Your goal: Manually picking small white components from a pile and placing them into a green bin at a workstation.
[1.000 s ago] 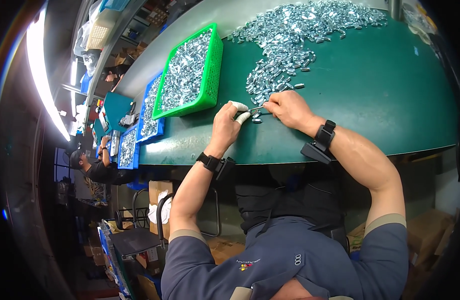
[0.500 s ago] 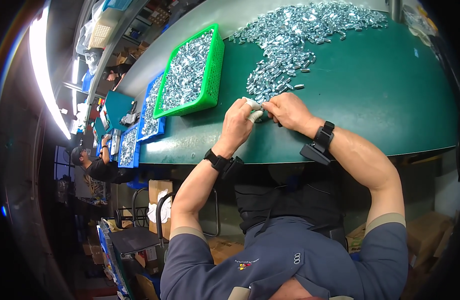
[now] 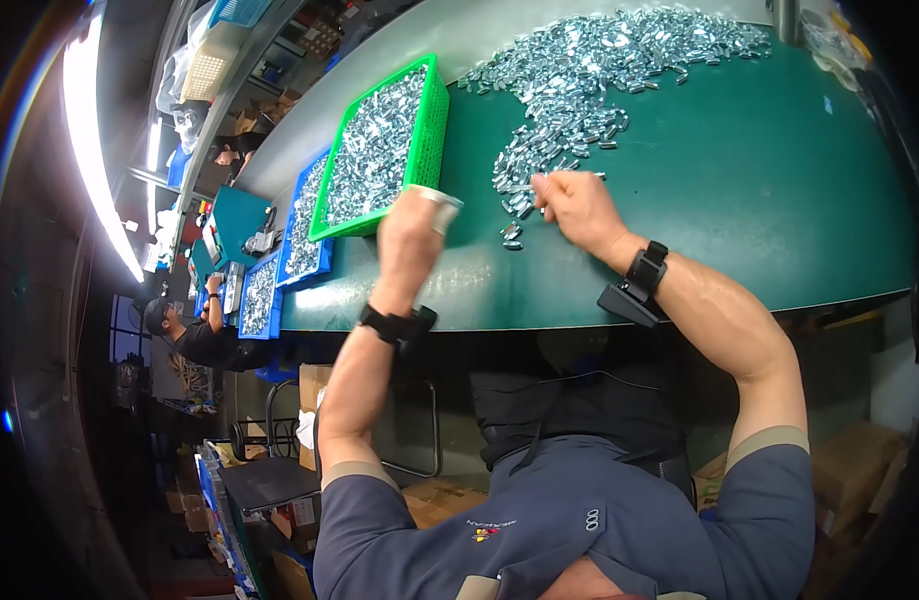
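Above the smooth green surface (image 3: 720,220), left hand (image 3: 410,235) and right hand (image 3: 580,210) curl, any grip unclear; left should clear the green plastic basket (image 3: 436,125).

The left hand (image 3: 412,235) is blurred, and I cannot tell if it holds something. It covers the near right corner of the green basket (image 3: 431,120), which itself hides part of the blue tray (image 3: 323,262). What the right hand (image 3: 583,212) has between its fingertips is too small to tell, and this hand hides some pieces of the pile (image 3: 620,55). The left arm covers part of the chair (image 3: 270,485); the lower edge cuts the shirt (image 3: 630,500).
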### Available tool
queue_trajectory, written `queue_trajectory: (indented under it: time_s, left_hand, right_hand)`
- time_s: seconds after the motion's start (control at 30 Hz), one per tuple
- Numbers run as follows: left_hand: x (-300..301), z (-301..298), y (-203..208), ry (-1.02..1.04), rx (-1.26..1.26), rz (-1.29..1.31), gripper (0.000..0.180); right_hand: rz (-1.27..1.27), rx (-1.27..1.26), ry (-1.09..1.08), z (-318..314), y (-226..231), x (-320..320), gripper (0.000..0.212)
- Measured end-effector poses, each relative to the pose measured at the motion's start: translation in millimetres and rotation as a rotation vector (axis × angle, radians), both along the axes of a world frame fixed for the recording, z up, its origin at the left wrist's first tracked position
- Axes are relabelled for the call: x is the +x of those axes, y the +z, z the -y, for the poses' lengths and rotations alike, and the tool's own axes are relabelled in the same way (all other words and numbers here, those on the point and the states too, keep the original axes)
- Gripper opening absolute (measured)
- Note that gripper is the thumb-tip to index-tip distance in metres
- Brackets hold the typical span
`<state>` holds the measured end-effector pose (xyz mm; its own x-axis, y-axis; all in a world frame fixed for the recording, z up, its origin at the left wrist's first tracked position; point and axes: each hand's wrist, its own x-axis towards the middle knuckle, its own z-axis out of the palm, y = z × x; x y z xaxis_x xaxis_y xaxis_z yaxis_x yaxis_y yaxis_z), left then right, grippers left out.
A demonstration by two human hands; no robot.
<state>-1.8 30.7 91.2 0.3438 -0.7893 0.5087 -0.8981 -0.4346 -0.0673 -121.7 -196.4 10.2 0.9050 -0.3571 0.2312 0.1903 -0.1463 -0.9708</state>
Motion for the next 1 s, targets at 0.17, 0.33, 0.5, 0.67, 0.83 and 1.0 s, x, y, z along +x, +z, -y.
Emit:
queue_trajectory:
  time_s: [0.17, 0.33, 0.5, 0.67, 0.83, 1.0]
  left_hand:
    - [22, 2, 23, 0.055, -0.098, 0.143, 0.027]
    - [0, 29, -39, -0.127, 0.088, -0.208, 0.032]
    - [-5, 33, -49, -0.013, 0.092, -0.372, 0.029]
    - [2, 30, -58, -0.077, -0.034, -0.368, 0.019]
    - [-6, 26, -61, -0.086, -0.113, -0.444, 0.015]
    - [-13, 27, -58, -0.096, -0.158, -0.479, 0.017]
  right_hand:
    - [0.025, 0.049, -0.107, 8, -5, 2, 0.046]
    - [-0.062, -0.032, 0.039, 1, -10, 3, 0.043]
    - [-0.073, -0.094, 0.018, 2, -10, 4, 0.043]
    - [-0.120, -0.240, 0.008, 4, -15, 4, 0.042]
    - [-0.108, -0.335, 0.017, 5, -16, 5, 0.040]
    - [-0.124, -0.305, 0.075, 2, -11, 2, 0.039]
